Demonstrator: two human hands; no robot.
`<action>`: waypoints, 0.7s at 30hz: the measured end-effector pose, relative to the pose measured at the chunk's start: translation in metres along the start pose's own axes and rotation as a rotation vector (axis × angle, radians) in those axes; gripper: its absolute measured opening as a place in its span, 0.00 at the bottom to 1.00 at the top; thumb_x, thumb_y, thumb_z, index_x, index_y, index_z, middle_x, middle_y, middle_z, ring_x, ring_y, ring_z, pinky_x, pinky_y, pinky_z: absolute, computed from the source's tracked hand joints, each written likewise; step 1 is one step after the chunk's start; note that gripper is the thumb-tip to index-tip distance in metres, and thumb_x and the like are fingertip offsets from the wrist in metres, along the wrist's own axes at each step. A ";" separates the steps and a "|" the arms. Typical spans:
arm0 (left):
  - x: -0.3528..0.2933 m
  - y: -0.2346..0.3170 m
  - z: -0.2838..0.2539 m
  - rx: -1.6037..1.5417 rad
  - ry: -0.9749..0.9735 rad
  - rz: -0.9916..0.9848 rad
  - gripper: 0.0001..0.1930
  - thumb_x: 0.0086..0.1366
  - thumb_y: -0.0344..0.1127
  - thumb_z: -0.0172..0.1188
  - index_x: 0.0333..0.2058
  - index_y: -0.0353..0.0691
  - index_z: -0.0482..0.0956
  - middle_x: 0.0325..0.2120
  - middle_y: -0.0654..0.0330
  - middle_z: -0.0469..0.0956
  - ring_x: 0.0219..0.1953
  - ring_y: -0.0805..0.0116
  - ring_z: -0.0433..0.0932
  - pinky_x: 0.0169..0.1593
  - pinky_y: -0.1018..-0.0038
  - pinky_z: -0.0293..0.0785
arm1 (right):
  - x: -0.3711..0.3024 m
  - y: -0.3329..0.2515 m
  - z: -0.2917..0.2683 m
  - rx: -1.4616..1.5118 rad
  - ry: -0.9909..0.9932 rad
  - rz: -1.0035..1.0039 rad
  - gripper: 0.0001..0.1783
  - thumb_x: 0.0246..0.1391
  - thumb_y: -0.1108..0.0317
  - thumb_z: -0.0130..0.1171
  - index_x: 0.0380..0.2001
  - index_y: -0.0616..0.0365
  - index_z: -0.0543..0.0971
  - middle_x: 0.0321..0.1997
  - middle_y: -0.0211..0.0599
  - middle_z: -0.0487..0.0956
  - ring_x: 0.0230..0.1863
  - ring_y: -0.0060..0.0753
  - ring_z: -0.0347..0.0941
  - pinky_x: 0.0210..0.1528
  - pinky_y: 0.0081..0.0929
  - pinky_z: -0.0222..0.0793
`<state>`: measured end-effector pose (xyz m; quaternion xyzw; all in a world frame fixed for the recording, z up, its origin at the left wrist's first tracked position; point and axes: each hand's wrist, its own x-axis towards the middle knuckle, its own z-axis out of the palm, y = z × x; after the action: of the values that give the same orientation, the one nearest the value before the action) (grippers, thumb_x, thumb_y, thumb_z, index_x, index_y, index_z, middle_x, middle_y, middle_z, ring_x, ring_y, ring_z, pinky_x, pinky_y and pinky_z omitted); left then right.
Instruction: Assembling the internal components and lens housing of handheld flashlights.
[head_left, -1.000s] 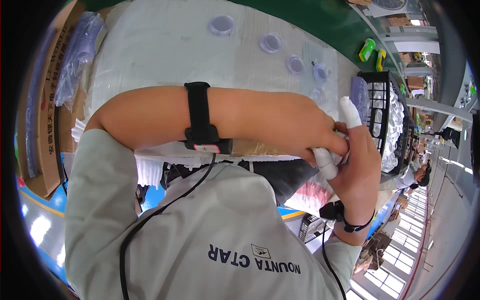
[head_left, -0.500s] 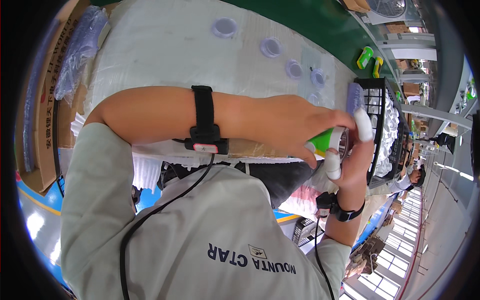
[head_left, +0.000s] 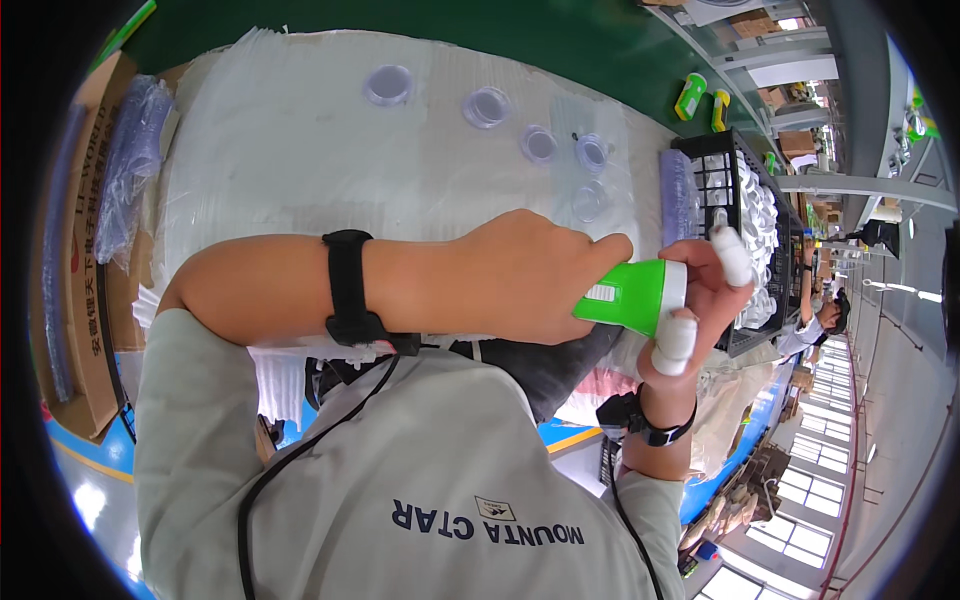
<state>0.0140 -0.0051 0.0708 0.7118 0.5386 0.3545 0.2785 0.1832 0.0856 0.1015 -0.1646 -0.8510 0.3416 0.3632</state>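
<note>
Between my hands is a green flashlight (head_left: 632,297) with a white rim round its wide head and a pale ribbed switch facing up. My left hand (head_left: 525,278) comes across from the left, closed round the narrow handle and hiding its tail end. At the wide end, my right hand (head_left: 708,285) has its fingers curled round the white rim. White coverings sit on its thumb and a fingertip. Beyond my hands, several clear round plastic caps (head_left: 487,107) lie spread over the wrapped tabletop (head_left: 300,130).
To the right stands a black crate (head_left: 714,172) full of white parts (head_left: 757,225), with a stack of clear plastic pieces (head_left: 680,200) beside it. A cardboard box (head_left: 95,330) and wrapped clear plastic (head_left: 133,165) are at the left. More green flashlights (head_left: 690,97) lie beyond the table.
The flashlight has turned so that its switch side and more green body show, and its front opening is out of sight. My left hand has rolled over its handle. The view has shifted slightly.
</note>
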 end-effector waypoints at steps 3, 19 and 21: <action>0.000 0.005 -0.009 -0.285 -0.194 -0.011 0.23 0.48 0.37 0.62 0.42 0.36 0.66 0.27 0.50 0.77 0.31 0.51 0.78 0.34 0.62 0.73 | 0.009 -0.010 0.000 0.084 -0.005 -0.066 0.49 0.46 0.40 0.59 0.59 0.61 0.53 0.35 0.44 0.75 0.40 0.45 0.73 0.48 0.44 0.65; -0.006 0.005 -0.006 0.164 0.329 0.203 0.23 0.48 0.41 0.65 0.40 0.39 0.68 0.22 0.57 0.75 0.24 0.56 0.77 0.23 0.67 0.71 | 0.011 -0.015 0.024 0.137 0.190 -0.159 0.27 0.53 0.58 0.55 0.51 0.65 0.64 0.38 0.45 0.74 0.41 0.42 0.74 0.51 0.46 0.68; -0.005 0.005 -0.011 0.098 0.259 0.132 0.22 0.49 0.40 0.65 0.40 0.38 0.69 0.26 0.55 0.76 0.27 0.55 0.77 0.27 0.66 0.72 | 0.015 -0.020 0.025 0.137 0.216 -0.049 0.37 0.52 0.56 0.57 0.58 0.61 0.53 0.37 0.46 0.74 0.40 0.42 0.73 0.50 0.49 0.68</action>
<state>0.0073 -0.0110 0.0803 0.7066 0.5388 0.4343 0.1476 0.1546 0.0678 0.1102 -0.1542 -0.7855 0.3701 0.4714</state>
